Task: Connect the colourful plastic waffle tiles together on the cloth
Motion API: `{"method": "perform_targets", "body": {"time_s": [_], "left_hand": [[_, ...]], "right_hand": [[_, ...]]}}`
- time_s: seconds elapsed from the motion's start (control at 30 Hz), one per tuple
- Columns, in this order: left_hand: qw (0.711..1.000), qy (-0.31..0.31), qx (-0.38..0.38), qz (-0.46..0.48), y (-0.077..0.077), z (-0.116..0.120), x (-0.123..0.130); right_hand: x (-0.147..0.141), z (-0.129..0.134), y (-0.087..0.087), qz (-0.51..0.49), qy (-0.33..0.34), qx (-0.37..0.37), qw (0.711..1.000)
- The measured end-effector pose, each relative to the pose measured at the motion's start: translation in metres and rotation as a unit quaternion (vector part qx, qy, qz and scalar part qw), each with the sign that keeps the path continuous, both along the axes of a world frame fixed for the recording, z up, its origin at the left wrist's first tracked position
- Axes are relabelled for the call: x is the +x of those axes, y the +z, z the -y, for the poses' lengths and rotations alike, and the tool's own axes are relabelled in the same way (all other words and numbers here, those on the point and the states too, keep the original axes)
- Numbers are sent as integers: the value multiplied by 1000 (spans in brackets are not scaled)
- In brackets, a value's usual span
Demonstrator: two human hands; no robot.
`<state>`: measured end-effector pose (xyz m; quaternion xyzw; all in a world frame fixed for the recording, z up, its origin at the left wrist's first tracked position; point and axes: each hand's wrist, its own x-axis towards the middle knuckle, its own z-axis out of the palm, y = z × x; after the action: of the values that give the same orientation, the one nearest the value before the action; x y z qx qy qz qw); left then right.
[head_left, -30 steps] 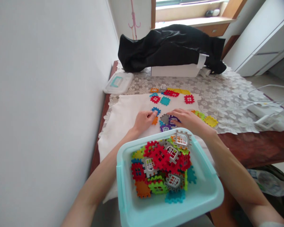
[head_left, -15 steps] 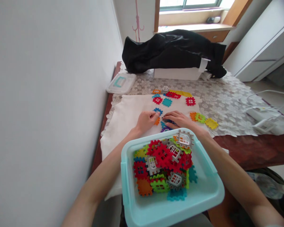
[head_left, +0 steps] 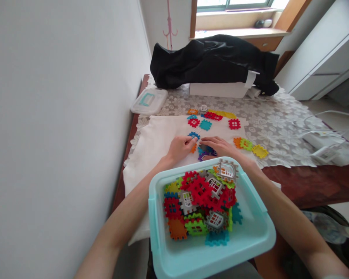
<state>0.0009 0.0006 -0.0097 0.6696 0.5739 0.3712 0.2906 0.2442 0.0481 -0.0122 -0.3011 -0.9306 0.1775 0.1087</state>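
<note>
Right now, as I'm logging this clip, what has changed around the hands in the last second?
The right hand slid left toward the left hand, over the small pile of tiles, hiding the gray tile; any grip can't be seen. The left hand stayed by the blue tile, and the teal tub stayed in front.

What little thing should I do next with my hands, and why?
Maybe lift your right hand a little. It sits over the purple and blue plastic blocks, partly hiding them, and your left hand is right beside them, so you could see them better.
</note>
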Motion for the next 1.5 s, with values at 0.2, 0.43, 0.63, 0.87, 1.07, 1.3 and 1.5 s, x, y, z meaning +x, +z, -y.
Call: {"method": "perform_targets", "body": {"time_s": [0.2, 0.43, 0.63, 0.87, 1.07, 1.3, 1.5], "left_hand": [[1000, -14, -5, -1, 1, 0, 0], [1000, -18, -6, -14, 3, 2, 2], [1000, -18, -9, -16, 3, 2, 2], [999, -29, -12, -7, 5, 4, 2], [999, -33, -14, -21, 7, 4, 3], [998, -38, -21, -45, 7, 4, 2], [998, -42, -20, -51, 8, 4, 2]], "right_hand": [[0, 1, 4, 3, 3, -6, 1000], [-2, 3, 7, 26, 3, -3, 1000], [-4, 6, 8, 23, 3, -8, 1000], [-6, 10, 17, 16, -13, -11, 1000], [-7, 11, 19, 29, -18, -8, 999], [-6, 12, 22, 36, -10, -8, 999], [-6, 15, 23, 35, -5, -3, 999]]}}
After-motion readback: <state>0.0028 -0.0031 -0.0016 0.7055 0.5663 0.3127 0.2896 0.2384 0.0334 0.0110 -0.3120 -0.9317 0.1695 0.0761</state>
